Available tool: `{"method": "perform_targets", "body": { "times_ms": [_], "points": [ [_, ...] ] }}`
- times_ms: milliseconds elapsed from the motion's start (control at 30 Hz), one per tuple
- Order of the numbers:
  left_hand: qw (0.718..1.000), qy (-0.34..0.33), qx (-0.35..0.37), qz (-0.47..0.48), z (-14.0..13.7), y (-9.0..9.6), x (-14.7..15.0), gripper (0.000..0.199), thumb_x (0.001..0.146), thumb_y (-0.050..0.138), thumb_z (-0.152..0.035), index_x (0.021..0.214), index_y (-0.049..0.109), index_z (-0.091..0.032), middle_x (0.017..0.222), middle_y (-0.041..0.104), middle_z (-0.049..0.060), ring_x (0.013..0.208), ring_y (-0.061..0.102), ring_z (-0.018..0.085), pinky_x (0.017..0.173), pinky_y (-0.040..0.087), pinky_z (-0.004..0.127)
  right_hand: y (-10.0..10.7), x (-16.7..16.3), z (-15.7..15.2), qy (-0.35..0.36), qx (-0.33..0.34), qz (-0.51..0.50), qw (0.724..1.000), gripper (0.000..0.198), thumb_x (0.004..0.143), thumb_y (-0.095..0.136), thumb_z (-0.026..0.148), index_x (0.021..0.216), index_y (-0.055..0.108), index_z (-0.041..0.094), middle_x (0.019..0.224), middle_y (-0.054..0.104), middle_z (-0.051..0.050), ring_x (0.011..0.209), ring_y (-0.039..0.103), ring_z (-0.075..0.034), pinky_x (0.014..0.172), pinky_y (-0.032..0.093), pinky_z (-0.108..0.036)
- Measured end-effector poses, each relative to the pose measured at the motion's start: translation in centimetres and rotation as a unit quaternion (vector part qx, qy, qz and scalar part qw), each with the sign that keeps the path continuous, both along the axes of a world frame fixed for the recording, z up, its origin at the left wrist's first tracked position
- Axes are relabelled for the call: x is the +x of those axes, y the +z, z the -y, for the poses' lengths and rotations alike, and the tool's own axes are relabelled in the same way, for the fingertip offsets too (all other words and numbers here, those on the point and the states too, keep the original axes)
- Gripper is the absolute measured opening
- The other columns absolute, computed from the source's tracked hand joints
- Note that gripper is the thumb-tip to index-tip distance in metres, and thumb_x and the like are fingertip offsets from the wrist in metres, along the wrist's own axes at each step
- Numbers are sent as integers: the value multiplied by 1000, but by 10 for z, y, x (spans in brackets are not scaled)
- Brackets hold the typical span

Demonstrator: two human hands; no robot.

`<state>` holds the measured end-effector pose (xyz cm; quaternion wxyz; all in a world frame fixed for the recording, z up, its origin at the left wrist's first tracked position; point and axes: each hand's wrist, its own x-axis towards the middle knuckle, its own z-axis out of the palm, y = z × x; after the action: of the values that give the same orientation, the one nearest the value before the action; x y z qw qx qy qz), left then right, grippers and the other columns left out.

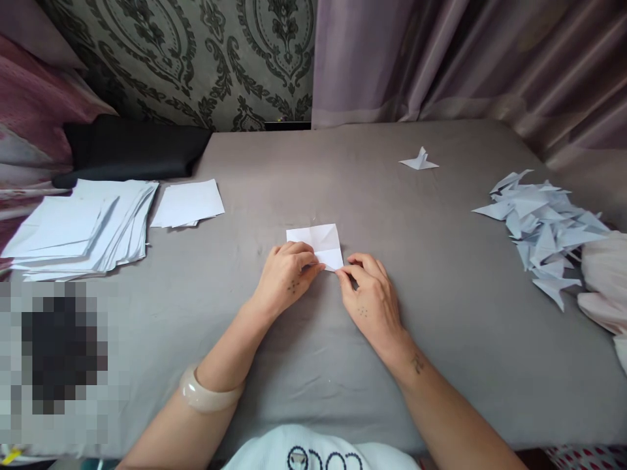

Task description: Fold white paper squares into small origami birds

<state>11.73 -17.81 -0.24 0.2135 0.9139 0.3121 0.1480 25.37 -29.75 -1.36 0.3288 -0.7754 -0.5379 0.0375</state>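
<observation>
A small white sheet of paper (pixel 327 243) with crease lines lies on the grey cloth in front of me. My left hand (pixel 290 271) rests over its near left part, thumb and fingers closed on the near edge. At the near right corner, my right hand (pixel 368 287) pinches the paper between thumb and index finger, the other fingers curled. The fingers hide the paper's near left corner.
A stack of white paper (pixel 98 228) and a smaller pile of sheets (pixel 189 202) lie at left, near a folded black cloth (pixel 137 149). One folded paper bird (pixel 420 160) sits far right of centre. Heaped paper birds (pixel 543 219) lie at right beside pale fabric (pixel 607 281).
</observation>
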Motion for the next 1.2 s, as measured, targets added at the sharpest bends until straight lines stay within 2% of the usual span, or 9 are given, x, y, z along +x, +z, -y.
{"method": "perform_targets", "body": {
  "times_ms": [267,467,1200],
  "points": [
    [999,24,-17,-23,1,8,6,11,86,61,-31,84,64,-20,91,68,3,86,60,21,75,40,33,2,-2,-5,-31,-7,19,999,14,86,57,21,77,67,20,100,65,-6,87,56,-21,77,47,-32],
    [999,30,-2,-35,2,7,9,12,87,57,-27,83,66,-20,99,68,5,90,60,22,76,39,35,1,-2,-7,-30,-5,33,999,13,87,57,23,78,66,20,101,65,-6,87,56,-21,77,46,-32],
    [998,16,-1,-62,-3,5,9,12,89,55,-30,87,63,-20,96,65,4,91,56,22,74,36,34,3,3,-9,-22,-70,27,997,14,88,56,27,78,61,19,109,59,-11,92,54,-24,82,45,-38]
  ]
}}
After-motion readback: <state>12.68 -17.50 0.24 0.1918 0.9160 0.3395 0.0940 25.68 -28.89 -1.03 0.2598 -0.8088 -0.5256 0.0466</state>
